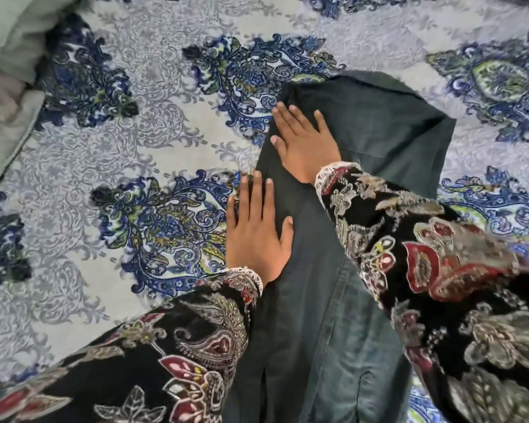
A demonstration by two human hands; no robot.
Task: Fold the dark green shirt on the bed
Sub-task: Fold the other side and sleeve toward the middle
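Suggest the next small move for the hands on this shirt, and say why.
Probably fold the far end toward the person: both the left hand and right hand lie flat on the dark green shirt, already narrowed into a long strip on the bed.

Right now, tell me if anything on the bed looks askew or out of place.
Nothing is damaged or spilled. The dark green shirt lies diagonally across the patterned bedspread, its far end rumpled rather than squared. The left hand and the right hand both press flat on it. A pale green blanket is bunched at the bed's upper left.
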